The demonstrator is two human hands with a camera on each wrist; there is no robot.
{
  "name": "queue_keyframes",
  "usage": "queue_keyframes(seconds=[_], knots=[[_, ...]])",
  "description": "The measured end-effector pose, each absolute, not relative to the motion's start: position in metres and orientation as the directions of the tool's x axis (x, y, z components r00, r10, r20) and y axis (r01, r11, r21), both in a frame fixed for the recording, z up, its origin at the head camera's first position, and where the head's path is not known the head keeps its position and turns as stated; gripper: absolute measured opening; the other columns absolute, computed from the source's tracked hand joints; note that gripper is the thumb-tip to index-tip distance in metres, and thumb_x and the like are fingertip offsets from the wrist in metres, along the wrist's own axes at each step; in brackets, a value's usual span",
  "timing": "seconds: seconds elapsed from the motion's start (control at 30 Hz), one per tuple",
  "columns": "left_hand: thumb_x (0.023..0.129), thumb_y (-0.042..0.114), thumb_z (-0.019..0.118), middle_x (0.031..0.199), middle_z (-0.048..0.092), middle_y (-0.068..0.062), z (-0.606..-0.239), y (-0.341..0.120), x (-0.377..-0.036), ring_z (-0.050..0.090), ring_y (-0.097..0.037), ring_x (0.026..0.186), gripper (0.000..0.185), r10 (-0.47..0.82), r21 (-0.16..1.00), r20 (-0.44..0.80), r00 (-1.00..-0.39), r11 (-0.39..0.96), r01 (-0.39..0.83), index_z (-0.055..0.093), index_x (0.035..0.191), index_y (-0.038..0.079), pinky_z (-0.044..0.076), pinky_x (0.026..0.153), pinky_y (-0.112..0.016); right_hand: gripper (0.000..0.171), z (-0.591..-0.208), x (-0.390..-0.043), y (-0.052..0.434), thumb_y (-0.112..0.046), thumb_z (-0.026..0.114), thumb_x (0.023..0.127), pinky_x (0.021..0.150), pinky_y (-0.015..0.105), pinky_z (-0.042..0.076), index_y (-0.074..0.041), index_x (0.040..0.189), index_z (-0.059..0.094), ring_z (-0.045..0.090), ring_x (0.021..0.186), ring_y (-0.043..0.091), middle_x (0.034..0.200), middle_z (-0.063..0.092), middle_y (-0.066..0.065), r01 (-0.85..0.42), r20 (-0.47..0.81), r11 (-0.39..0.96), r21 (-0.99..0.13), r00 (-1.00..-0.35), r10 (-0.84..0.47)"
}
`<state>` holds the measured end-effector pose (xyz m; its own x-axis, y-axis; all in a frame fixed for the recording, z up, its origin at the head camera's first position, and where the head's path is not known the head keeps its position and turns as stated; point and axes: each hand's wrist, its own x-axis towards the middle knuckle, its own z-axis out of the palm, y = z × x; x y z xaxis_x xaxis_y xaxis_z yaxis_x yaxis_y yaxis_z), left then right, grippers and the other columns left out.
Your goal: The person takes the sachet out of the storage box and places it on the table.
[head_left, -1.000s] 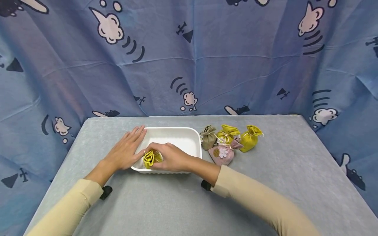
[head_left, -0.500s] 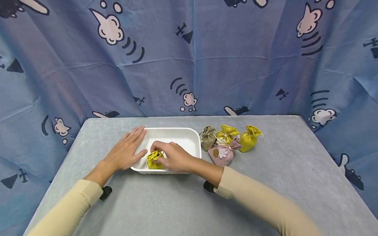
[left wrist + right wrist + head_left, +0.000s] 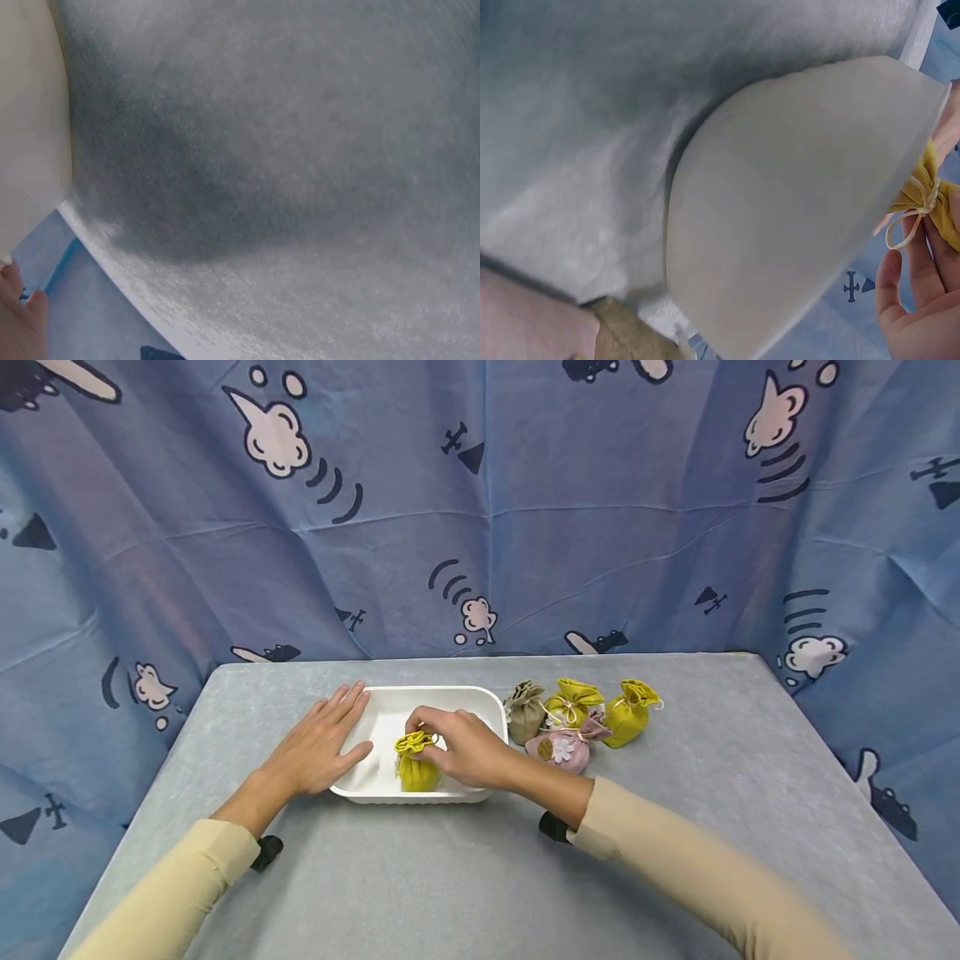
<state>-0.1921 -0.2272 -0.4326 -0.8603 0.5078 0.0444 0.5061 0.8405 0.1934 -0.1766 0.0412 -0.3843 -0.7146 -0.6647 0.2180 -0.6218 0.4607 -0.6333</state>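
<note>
The right hand (image 3: 468,750) reaches into the white tray (image 3: 491,706) and pinches the gathered neck of a yellow-green drawstring pouch (image 3: 416,766), fingers curled round its ruffled top. The pouch stands upright inside the tray, against the near wall, a little left of the tray's middle. In the right wrist view the same pouch (image 3: 930,191) shows past the tray's pale outer wall (image 3: 795,202), its cream tie cord looped just by the fingers (image 3: 911,285).

The left hand (image 3: 318,746) lies flat with fingers spread and straight, palm down on the grey table (image 3: 675,827), its thumb and forefinger side touching the left rim of the tray. It holds nothing. The left wrist view shows mostly the grey tabletop (image 3: 300,150) and a sliver of the tray wall at the left edge.

Just right of the tray sit 4 more pouches in a tight cluster: an olive-brown pouch (image 3: 527,713) nearest the tray, a yellow-green pouch (image 3: 572,702) behind the middle, a pink pouch with a white flower (image 3: 561,749) lying on its side in front, and another yellow-green pouch (image 3: 628,713) at the far right. They touch or nearly touch one another.

Both forearms wear beige sleeves (image 3: 675,860). A blue curtain with cartoon prints (image 3: 480,502) hangs behind the table.
</note>
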Motion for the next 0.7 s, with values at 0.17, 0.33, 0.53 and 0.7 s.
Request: queue_keyframes(seconds=[0.17, 0.33, 0.53, 0.7], knots=[[0.102, 0.043, 0.048, 0.166, 0.011, -0.012, -0.433, -0.227, -0.192, 0.010, -0.035, 0.152, 0.075, 0.497, 0.193, 0.022, -0.867, 0.849, 0.491, 0.017, 0.159, 0.003, 0.014, 0.120, -0.055, 0.017, -0.371, -0.178, 0.050, -0.006, 0.072, 0.090, 0.092, 0.033, 0.053, -0.014, 0.100, 0.062, 0.068, 0.107, 0.014, 0.101, 0.072, -0.003, -0.640, 0.244, 0.448, -0.624, -0.704, -0.666], [0.102, 0.042, 0.048, 0.166, 0.013, -0.013, -0.434, -0.227, -0.192, 0.012, -0.036, 0.151, 0.075, 0.500, 0.195, 0.033, -0.865, 0.846, 0.496, 0.019, 0.158, 0.002, 0.014, 0.120, -0.055, 0.018, -0.354, -0.179, 0.062, -0.003, 0.071, 0.090, 0.098, 0.036, 0.051, -0.013, 0.102, 0.062, 0.066, 0.113, 0.018, 0.103, 0.073, -0.001, -0.642, 0.256, 0.431, -0.633, -0.700, -0.667], [0.102, 0.041, 0.049, 0.165, 0.016, -0.015, -0.434, -0.227, -0.191, 0.014, -0.037, 0.151, 0.074, 0.509, 0.203, 0.059, -0.859, 0.836, 0.509, 0.020, 0.158, 0.001, 0.016, 0.119, -0.056, 0.019, -0.335, -0.177, 0.085, 0.000, 0.069, 0.092, 0.101, 0.036, 0.050, -0.011, 0.105, 0.062, 0.065, 0.115, 0.019, 0.106, 0.072, -0.001, -0.635, 0.255, 0.422, -0.647, -0.702, -0.665], [0.102, 0.042, 0.047, 0.165, 0.015, -0.015, -0.433, -0.227, -0.192, 0.013, -0.036, 0.151, 0.074, 0.512, 0.207, 0.056, -0.857, 0.834, 0.512, 0.020, 0.158, 0.002, 0.016, 0.119, -0.056, 0.020, -0.322, -0.174, 0.106, 0.003, 0.069, 0.090, 0.100, 0.035, 0.051, -0.010, 0.106, 0.064, 0.066, 0.114, 0.018, 0.106, 0.072, -0.001, -0.647, 0.276, 0.421, -0.636, -0.700, -0.659]])
